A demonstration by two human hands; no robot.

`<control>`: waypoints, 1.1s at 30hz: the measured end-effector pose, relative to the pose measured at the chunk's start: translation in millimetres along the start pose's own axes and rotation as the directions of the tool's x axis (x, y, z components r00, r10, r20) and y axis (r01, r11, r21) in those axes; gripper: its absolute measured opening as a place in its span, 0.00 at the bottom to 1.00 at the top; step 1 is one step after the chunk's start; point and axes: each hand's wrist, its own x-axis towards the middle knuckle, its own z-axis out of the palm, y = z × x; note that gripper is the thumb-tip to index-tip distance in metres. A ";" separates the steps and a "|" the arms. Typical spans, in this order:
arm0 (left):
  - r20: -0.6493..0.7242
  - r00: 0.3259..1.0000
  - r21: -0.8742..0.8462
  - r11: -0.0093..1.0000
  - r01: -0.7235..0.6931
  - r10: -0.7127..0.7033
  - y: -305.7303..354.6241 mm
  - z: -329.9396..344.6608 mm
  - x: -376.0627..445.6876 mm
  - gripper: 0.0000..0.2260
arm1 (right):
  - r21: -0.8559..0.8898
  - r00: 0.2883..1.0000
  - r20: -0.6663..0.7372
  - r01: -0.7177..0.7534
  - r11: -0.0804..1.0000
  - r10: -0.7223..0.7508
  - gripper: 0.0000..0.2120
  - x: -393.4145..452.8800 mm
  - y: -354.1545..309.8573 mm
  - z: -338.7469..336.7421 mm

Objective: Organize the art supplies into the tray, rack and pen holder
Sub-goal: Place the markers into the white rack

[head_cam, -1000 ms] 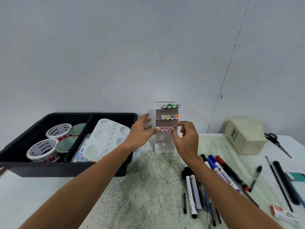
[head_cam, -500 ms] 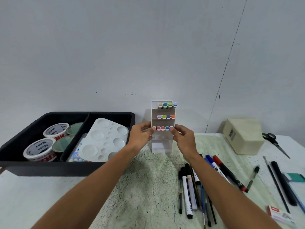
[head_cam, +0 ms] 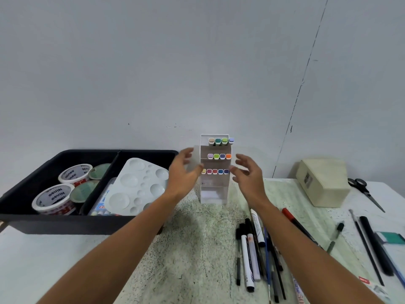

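A clear tiered rack (head_cam: 214, 191) stands upright at the back of the table, with three rows of coloured markers (head_cam: 219, 156) in it. My left hand (head_cam: 183, 174) hovers just left of the rack and my right hand (head_cam: 248, 175) just right of it. Both have loose, spread fingers, hold nothing and are slightly blurred. A black divided tray (head_cam: 65, 223) at the left holds tape rolls (head_cam: 53, 196), green lids and a white paint palette (head_cam: 135, 185). Several loose pens and markers (head_cam: 254, 249) lie on the table under my right forearm.
A beige box (head_cam: 323, 182) sits at the back right with scissors (head_cam: 363, 190) beside it. A red marker (head_cam: 295, 222), a green pen (head_cam: 335, 236), a thin brush, a black stick (head_cam: 375, 244) and an eraser lie to the right. The wall rises directly behind the rack.
Half a second ago both hands gripped the rack by its sides. They have let go and drawn slightly outward, and the rack stands on its own.
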 end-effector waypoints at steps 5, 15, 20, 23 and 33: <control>0.147 0.979 0.124 0.979 -0.159 0.141 38.8 -13.2 28.6 0.26 | 0.016 0.988 0.133 0.080 0.997 -0.081 0.22 22.6 -44.6 -11.2; 0.343 0.939 0.093 0.996 0.009 -0.040 40.3 -3.8 31.1 0.30 | -0.026 0.957 0.289 -0.009 1.000 0.016 0.22 22.1 -60.2 -7.9; 0.363 0.930 0.102 0.994 0.028 -0.064 43.7 -6.4 30.3 0.31 | -0.017 0.952 0.305 -0.015 1.000 0.019 0.23 22.7 -59.3 -7.6; 0.348 0.937 0.081 0.997 -0.012 -0.017 48.1 -6.0 23.1 0.23 | 0.005 0.958 0.287 -0.024 1.000 0.022 0.22 24.2 -54.6 -7.8; -0.001 0.997 -0.163 0.984 -0.074 0.074 16.8 12.8 -4.7 0.11 | 0.083 0.980 0.156 -0.133 0.988 0.119 0.18 22.3 -35.3 -4.5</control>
